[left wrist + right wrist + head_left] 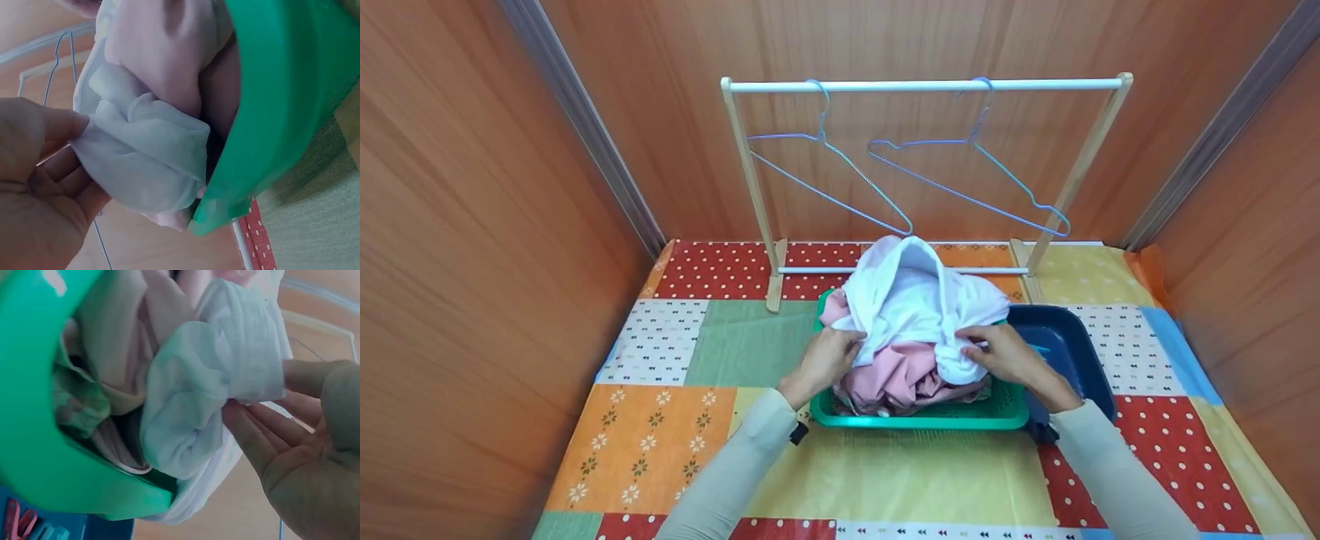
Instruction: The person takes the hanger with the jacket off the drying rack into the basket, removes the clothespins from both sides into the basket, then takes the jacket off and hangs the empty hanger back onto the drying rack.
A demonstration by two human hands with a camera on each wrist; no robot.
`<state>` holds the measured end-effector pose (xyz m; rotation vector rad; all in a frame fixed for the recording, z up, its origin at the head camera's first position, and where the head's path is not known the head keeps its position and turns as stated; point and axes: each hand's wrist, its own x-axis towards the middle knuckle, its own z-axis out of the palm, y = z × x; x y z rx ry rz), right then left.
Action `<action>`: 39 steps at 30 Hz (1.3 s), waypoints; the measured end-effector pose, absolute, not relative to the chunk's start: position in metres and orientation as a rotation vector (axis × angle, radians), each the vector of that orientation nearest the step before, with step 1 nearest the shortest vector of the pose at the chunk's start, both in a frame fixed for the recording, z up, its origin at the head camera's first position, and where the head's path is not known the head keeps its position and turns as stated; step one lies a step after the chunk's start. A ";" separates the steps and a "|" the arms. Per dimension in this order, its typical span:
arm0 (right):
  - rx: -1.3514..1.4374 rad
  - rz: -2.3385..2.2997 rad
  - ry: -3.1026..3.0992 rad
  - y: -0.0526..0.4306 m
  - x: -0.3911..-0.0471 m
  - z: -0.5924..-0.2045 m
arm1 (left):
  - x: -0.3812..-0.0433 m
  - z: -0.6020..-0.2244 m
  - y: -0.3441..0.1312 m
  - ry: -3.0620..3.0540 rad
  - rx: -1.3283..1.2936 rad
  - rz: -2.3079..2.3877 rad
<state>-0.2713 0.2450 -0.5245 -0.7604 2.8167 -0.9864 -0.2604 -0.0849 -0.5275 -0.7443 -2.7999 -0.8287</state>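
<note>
A white garment [911, 300] lies bunched on top of pink cloth [896, 375] in a green basket [919, 422]. At its left side my left hand [832, 356] pinches the white fabric between thumb and fingers, as the left wrist view also shows with the white cloth [140, 152]. On the other side my right hand [997, 351] pinches a thick, seamed edge of the same garment; the right wrist view shows this white edge [253, 354] between thumb and fingertips. Below it, camouflage-patterned cloth [79, 399] peeks out inside the basket.
Behind the basket stands a rack [922, 86] with a left wire hanger [840, 201] and a right wire hanger [960, 196]. A dark blue tray [1099, 360] sits right of the basket, with pink and blue clothespins [25, 523] in it. Patchwork cloth [660, 442] covers the table; wooden panels surround it.
</note>
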 end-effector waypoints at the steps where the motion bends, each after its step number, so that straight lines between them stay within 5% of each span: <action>1: -0.812 -0.926 2.813 0.244 -0.270 -0.526 | -0.258 -0.528 -0.085 -2.863 -0.784 -0.812; 11: -0.878 -0.556 2.638 0.241 -0.267 -0.536 | -0.250 -0.527 -0.081 -3.383 -0.788 -0.805; 21: -0.754 -0.661 2.707 0.245 -0.268 -0.531 | -0.260 -0.524 -0.092 -3.139 -0.938 -0.884; 39: -0.411 -1.117 2.928 0.286 -0.319 -0.501 | -0.328 -0.492 -0.120 -2.801 -0.452 -1.298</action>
